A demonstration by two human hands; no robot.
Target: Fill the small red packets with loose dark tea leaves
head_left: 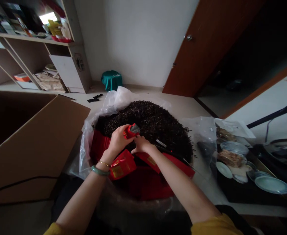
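Note:
My left hand (119,139), with a green bangle at the wrist, is wrapped round a small red foil pouch (131,131). The pouch's silvery inside shows at its mouth. Close below it, my right hand (142,144) has its thumb and fingers apart; whether the fingertips touch the pouch is hard to make out. Both hands are over a large heap of dark dried leaves (148,117), resembling loose tea, in a container lined with clear plastic (86,153). Another red pouch (122,165) with a gold panel lies under my left wrist. More red packaging (150,186) covers the near side.
A big cardboard box (42,143) stands left. On the right are a dark tray with bowls (272,183) and a plastic bag (204,130). A teal-covered bin (112,80), a shelf unit (76,68) and a brown door (207,42) are behind.

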